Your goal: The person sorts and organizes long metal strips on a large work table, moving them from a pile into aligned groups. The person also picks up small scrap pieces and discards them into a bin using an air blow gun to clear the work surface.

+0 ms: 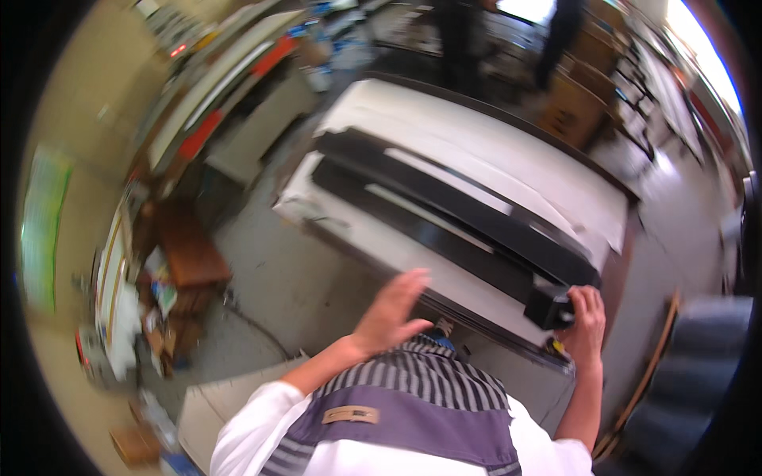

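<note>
My right hand (586, 324) grips the edge of a black box-shaped end piece (545, 303) near the table's right end. Whether this piece joins the long black part behind it cannot be told. That long black part (458, 205) lies lengthwise across the white-covered table (494, 128). Pale strips show along it, as openings or as inlays. Nearer me runs a second dark strip (428, 229), blurred by motion. My left hand (393, 312) hangs by the table's front edge, fingers extended and thumb apart, holding nothing. Close to my right wrist a small yellow and black object (556, 347) sits at the table edge.
A brown wooden cabinet (190, 244) stands at the left, near a workbench with red parts (202, 134). Cardboard boxes (571, 110) and a person's dark-clothed legs (458, 44) are beyond the table. Grey-blue rolls or bundles (684, 369) lie at the right.
</note>
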